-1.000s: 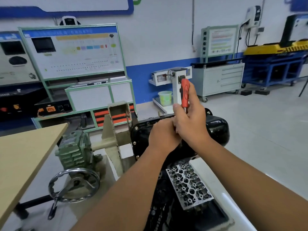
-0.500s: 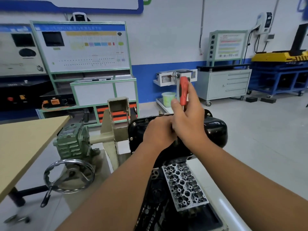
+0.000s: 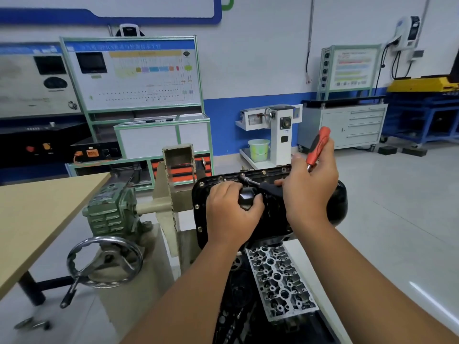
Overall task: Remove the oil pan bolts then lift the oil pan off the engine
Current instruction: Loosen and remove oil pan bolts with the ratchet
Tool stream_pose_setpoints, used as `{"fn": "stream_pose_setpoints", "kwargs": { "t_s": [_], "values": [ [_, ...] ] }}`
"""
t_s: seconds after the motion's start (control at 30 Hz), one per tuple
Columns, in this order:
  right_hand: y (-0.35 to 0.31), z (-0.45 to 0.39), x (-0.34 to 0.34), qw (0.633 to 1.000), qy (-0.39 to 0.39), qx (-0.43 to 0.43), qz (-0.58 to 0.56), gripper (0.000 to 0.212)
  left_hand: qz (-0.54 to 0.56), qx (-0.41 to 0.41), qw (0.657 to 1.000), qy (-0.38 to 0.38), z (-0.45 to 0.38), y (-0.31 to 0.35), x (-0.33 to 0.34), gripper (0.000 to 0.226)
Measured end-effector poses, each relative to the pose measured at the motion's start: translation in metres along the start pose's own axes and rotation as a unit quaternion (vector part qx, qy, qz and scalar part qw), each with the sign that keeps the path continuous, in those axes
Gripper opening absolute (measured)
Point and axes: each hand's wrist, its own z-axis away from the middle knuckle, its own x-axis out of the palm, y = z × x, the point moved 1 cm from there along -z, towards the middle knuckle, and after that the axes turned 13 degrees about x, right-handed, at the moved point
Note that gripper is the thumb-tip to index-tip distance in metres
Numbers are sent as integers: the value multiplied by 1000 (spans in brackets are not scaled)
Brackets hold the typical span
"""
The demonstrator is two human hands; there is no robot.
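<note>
**Ratchet handle swings right, left hand drops onto the pan**

Since the earlier frames the right hand (image 3: 309, 187) has carried the red-handled ratchet (image 3: 318, 148) out to its own right side, handle tilted where it stood upright, and the left hand (image 3: 232, 214) has parted from it to rest on the black oil pan (image 3: 201, 207), fingers curled over a raised hump of the pan. The right hand's fingers wrap the handle, and a socket extension (image 3: 248, 181) runs from under that hand to a bolt on the pan's far rim, just beyond the left hand. I read this as one stroke of loosening; several bolts (image 3: 197, 206) stand in the flange left of the left hand, so the pan sits fastened to the engine and lifting is some way off.

Below the wrists lies a bare cylinder head (image 3: 278, 281). Left of the left forearm are a handwheel (image 3: 104, 261) and green gearbox (image 3: 111, 212) of the engine stand, with a wooden tabletop (image 3: 37, 214) farther left. Beyond the hands stand a green pail (image 3: 258, 148), a white stand (image 3: 280, 135), a training panel (image 3: 134, 75), and, past the right hand, a grey drawer cabinet (image 3: 347, 125) against the blue-striped wall.
</note>
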Motion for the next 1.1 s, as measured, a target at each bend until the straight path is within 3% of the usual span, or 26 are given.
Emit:
{"fn": "stream_pose_setpoints", "kwargs": {
  "t_s": [0.3, 0.47, 0.7, 0.87, 0.93, 1.1],
  "values": [
    [-7, -7, 4, 999, -14, -10, 50, 64, 10, 4, 1000, -8, -1, 3, -2, 30],
    [-7, 5, 11, 997, -17, -64, 46, 68, 11, -2, 1000, -16, 1, -1, -1, 31],
    [2, -2, -2, 997, 61, 10, -40, 65, 34, -15, 999, 6, 7, -2, 1, 36],
    [10, -12, 4, 998, 0, 52, -30, 50, 36, -15, 999, 33, 9, -5, 4, 37],
    [7, -15, 3, 999, 16, 33, -20, 47, 36, -12, 999, 30, 9, -4, 4, 38],
    [-4, -12, 0, 1000, 23, -12, -3, 63, -11, -20, 999, 46, 13, -2, 6, 38]
  ]
}}
